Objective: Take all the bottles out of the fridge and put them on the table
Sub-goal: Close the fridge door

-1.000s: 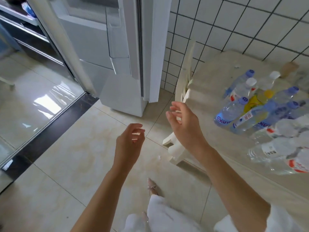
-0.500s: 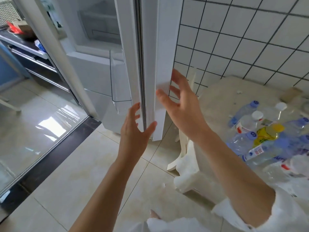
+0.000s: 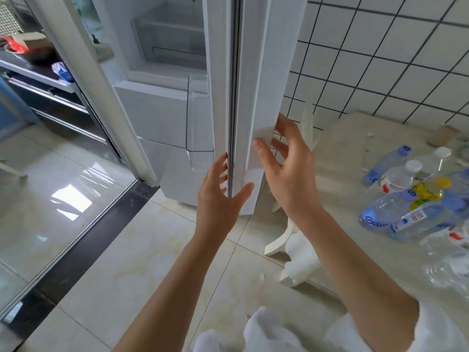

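Flanking the fridge doors (image 3: 250,97): both hands' grips, bottles (image 3: 411,199) rightward.

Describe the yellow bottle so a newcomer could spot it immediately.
Start at the table right of the fridge door, where bottles lie in a heap. The yellow bottle sits mid-heap: the only one with a yellow cap and label; its neighbours are clear with blue or white caps.

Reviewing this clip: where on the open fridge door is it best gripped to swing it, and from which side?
Probably the fridge door's free vertical edge, near its lower end, approached from the front. The edge is narrow and faces the person, so the left hand can wrap one face and the right hand the other; both hands are open there now.
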### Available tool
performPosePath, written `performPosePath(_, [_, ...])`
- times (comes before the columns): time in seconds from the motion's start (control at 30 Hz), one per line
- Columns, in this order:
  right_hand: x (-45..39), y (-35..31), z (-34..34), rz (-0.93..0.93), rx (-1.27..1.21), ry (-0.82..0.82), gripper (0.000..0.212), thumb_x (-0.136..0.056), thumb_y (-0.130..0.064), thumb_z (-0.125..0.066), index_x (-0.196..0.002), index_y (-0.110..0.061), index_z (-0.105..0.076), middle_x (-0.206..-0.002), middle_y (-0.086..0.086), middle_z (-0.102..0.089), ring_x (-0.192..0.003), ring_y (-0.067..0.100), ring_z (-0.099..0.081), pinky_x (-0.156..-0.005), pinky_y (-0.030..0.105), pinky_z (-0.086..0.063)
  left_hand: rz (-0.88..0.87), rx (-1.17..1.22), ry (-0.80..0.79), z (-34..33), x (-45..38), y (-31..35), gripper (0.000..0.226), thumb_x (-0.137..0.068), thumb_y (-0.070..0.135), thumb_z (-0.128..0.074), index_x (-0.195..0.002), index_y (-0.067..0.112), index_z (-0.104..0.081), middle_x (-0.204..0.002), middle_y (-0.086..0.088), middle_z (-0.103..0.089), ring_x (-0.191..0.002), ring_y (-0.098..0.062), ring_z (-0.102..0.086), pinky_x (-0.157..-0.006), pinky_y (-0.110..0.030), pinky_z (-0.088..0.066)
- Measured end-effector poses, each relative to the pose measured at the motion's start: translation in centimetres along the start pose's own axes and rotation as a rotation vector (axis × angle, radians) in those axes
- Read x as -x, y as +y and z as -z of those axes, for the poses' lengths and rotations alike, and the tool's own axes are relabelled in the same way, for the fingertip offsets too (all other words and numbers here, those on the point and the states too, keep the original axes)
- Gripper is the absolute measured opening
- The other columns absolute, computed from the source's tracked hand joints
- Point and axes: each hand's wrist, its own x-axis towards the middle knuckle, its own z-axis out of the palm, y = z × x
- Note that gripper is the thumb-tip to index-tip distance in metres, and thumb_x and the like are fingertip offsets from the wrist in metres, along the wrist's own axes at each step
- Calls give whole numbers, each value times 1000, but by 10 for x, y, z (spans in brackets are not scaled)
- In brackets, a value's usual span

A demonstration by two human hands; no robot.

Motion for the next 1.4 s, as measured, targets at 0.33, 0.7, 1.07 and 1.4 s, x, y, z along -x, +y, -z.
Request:
performPosePath(0.33, [11, -46, -112, -5, 35, 65, 53, -85, -20, -70, -132, -8, -47, -129, 4, -58, -111, 16, -61, -81, 12, -52, 1, 54, -148, 123, -44, -46, 72, -77, 26, -81, -139, 34, -45, -116, 18, -59, -104, 6, -59, -84, -18, -53])
performPosePath(0.7, [-14, -53, -210, -20, 58, -31, 82, -83, -42, -69, -148, -15, -26, -148, 1, -32, -136, 14, -33, -106, 46, -42, 27, 170, -155, 205, -95, -78, 50, -89, 55, -56, -134, 34, -53, -122, 10, -65, -114, -6, -61, -96, -33, -50])
performPosePath(1.07, [-51, -61, -328, 99, 197, 60, 96, -80, -51, -67, -144, 4, -23, -147, 23, -26, -137, 32, -32, -110, 43, -38, 26, 259, 109, 255, -159, -113, 52, -90, 61, -43, -116, 22, -65, -104, 9, -71, -106, -16, -66, -97, -51, -50])
performPosePath(1.4, [-94, -66, -407, 100, 447, 145, 102, -76, -72, -55, -142, 2, -28, -143, 25, -29, -127, 35, -33, -101, 37, -45, 49, 294, 147, 292, -234, -143, 53, -87, 74, -38, -101, 30, -63, -98, -3, -66, -101, -30, -64, -93, -59, -49])
